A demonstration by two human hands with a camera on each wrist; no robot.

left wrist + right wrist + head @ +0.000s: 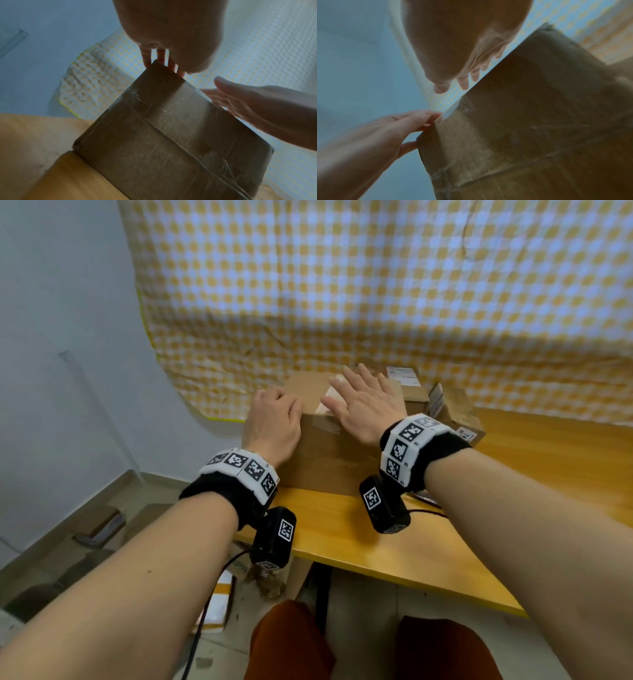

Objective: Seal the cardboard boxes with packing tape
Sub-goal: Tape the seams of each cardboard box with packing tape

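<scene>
Head view above, wrist views close beneath, sharing the box (329,446).

cardboard boxes (329,446): 3, perhaps | hands (274,426): 2 | table (428,542): 1

The head view is bright and evenly lit, with soft daylight glowing through the checked curtain (376,285), which washes pale in the middle. Its edges bow with wide-angle distortion. Both wrist views are dim, bluish and grainy: the cardboard box (171,135) sits backlit and dark, faint glare streaks its clear tape (228,166), and motion blur smears the right wrist view.
</scene>
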